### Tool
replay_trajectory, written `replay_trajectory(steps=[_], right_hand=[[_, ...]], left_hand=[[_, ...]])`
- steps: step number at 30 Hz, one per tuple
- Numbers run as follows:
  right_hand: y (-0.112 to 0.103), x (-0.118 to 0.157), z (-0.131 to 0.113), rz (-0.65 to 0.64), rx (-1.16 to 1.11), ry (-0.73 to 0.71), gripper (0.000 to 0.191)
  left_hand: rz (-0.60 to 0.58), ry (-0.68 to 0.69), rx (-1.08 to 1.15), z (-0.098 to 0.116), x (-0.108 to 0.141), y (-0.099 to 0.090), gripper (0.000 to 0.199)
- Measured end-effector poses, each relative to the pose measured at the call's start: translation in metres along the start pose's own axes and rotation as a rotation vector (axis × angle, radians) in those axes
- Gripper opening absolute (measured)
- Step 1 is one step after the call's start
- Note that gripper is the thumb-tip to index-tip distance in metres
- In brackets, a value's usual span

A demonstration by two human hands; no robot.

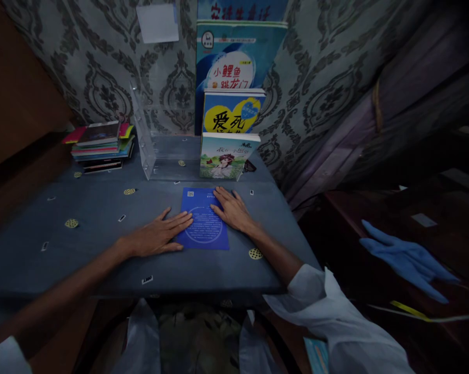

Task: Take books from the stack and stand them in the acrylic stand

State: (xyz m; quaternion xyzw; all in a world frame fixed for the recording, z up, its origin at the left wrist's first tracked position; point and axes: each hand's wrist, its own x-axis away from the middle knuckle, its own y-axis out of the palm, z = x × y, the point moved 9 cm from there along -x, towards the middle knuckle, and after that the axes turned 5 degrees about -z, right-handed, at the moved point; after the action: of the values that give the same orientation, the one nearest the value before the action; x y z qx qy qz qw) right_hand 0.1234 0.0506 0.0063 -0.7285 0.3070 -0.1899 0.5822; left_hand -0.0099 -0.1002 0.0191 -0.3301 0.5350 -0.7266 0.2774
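A blue booklet or sheet [203, 228] with a QR code and a printed circle of text lies flat on the table, its print upside down to me. My left hand [162, 234] rests on its left edge with the fingers stretched out. Across its upper right part lies my right hand [234, 209], palm down, fingers extended. Neither hand grips anything. Just beyond the blue sheet stands a clear acrylic rack [144, 140], its right side holding several upright books, the front one with a drawn figure on its cover [222, 158].
A stack of books and papers [102, 140] sits at the back left of the patterned cloth-covered table [102, 208]. Patterned wallpaper [105, 78] rises behind. To the right, blue gloves [403, 257] lie on a dark reddish surface, beside a purple curtain [347, 130].
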Motion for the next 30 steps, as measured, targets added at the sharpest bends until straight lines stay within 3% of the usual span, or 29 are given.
replay_trajectory(steps=[9, 15, 21, 30], right_hand=[[-0.001, 0.000, -0.001, -0.024, 0.009, 0.016, 0.058], [-0.001, 0.000, -0.002, -0.026, 0.012, 0.015, 0.058], [-0.003, 0.000, -0.003, -0.035, 0.008, 0.022, 0.057], [-0.005, 0.001, -0.004, 0.002, -0.040, 0.004, 0.056]], left_hand=[[-0.012, 0.064, -0.036, 0.040, 0.026, 0.009, 0.079], [0.015, 0.097, -0.027, 0.048, 0.031, 0.010, 0.080], [0.013, 0.054, -0.001, 0.031, 0.016, 0.011, 0.082], [0.051, 0.008, -0.005, -0.022, -0.044, 0.002, 0.075]])
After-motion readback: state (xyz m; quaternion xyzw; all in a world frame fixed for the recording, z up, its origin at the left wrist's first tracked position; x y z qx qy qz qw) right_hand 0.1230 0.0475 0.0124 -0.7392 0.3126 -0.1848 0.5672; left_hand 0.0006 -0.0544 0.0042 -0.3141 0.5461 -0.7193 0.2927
